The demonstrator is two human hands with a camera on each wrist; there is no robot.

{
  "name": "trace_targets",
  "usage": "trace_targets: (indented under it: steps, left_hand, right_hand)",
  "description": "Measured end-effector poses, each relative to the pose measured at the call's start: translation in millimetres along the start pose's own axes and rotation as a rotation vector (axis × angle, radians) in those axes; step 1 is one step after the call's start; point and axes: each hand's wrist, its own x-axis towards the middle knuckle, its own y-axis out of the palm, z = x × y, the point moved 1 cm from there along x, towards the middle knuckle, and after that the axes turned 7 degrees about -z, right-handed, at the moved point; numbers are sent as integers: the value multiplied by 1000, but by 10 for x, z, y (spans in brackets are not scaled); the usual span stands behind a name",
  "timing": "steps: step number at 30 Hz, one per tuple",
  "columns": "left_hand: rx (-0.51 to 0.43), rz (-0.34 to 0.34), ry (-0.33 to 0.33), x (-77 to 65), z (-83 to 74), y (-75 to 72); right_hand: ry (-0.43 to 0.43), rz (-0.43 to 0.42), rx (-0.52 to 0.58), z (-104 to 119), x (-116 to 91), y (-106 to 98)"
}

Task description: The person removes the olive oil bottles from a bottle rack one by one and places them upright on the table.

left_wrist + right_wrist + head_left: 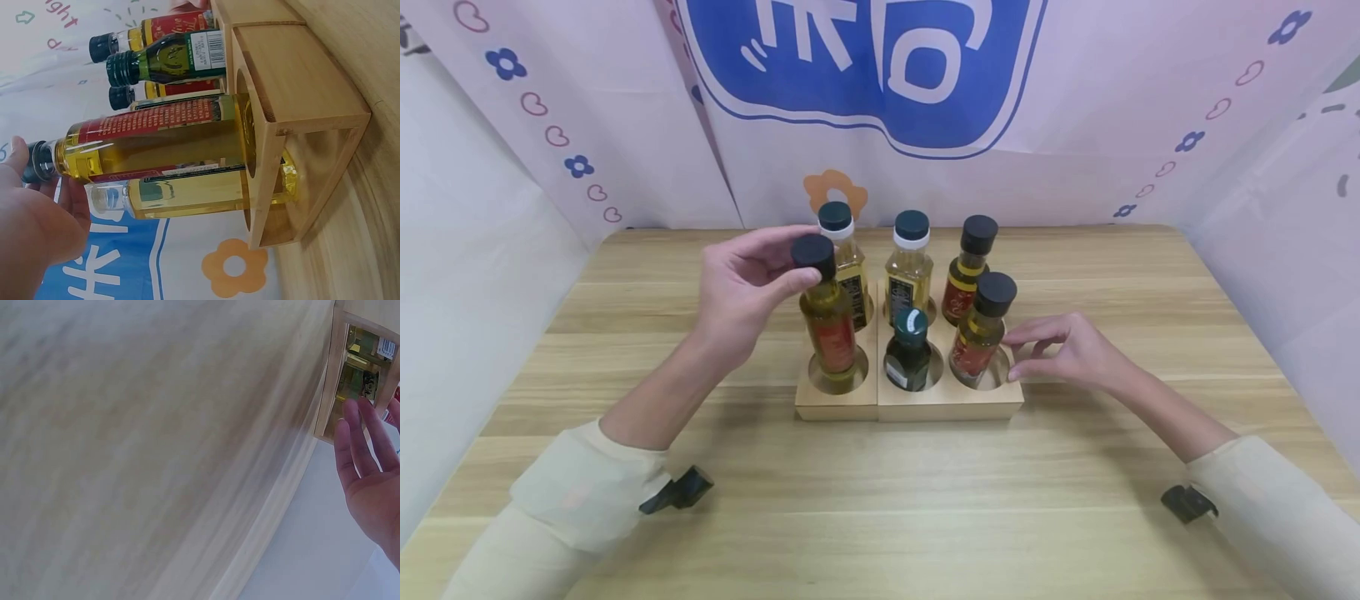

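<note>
A wooden rack (951,411) with round holes holds several oil bottles. My left hand (741,287) pinches the black cap of the front-left olive oil bottle (833,337), which has a red label and leans slightly. In the left wrist view, the lower end of that oil bottle (156,144) sits within the rack's hole. At the rack's right end, my right hand (1067,354) has its fingertips against the edge, beside another red-labelled bottle (973,346). In the right wrist view the fingers (375,434) of that hand are extended near the rack's open side.
Two pale oil bottles with green caps (912,225) and a black-capped bottle (964,287) stand in the back row. A short dark green bottle (908,364) occupies the front middle hole. Behind the wooden table (880,508) hangs a printed white cloth (1112,100).
</note>
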Motion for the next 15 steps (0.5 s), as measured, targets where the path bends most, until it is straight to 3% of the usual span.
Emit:
trace_targets:
  steps: [15]
  left_hand:
    - [-135, -103, 164, 79, -67, -15]
  right_hand:
    - [-10, -3, 20, -5, -5, -1]
